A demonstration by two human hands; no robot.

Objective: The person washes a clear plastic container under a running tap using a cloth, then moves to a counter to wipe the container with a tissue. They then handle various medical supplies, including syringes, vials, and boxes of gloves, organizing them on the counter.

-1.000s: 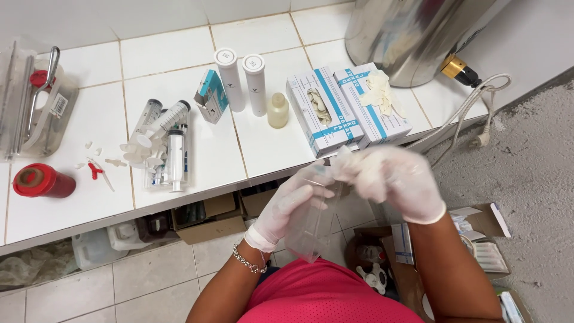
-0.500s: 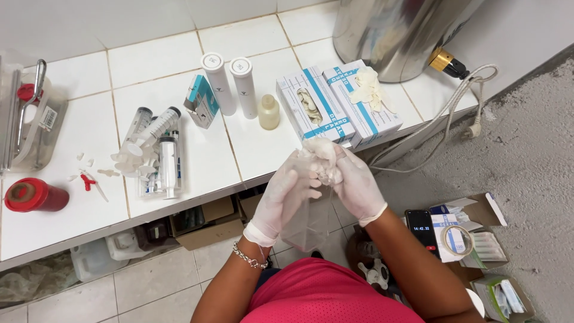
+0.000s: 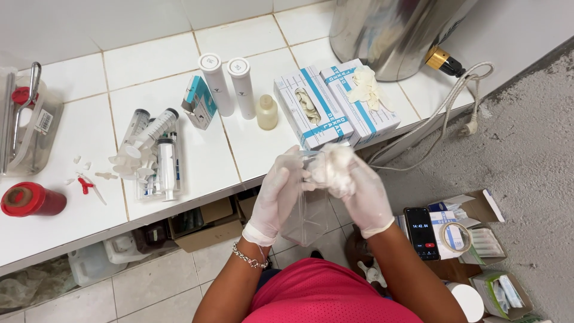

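Both my hands wear white gloves and meet just below the edge of the white tiled counter (image 3: 197, 161). My left hand (image 3: 276, 194) pinches the upper edge of a clear plastic bag (image 3: 305, 221) that hangs down between my hands. A white cotton wad (image 3: 330, 166) is bunched in the fingers of my right hand (image 3: 369, 194), right at the bag's mouth. A bead bracelet circles my left wrist.
The counter carries two glove boxes (image 3: 308, 107), two white tubes (image 3: 216, 84), a small bottle (image 3: 267, 112), several syringes (image 3: 152, 152), a red container (image 3: 30, 199) and a steel vessel (image 3: 388, 30). A phone (image 3: 421, 232), a tape roll (image 3: 457, 236) and open cartons lie on the floor.
My right hand has come in leftwards with the cotton wad until it meets my left hand at the bag's mouth. The view has shifted slightly.
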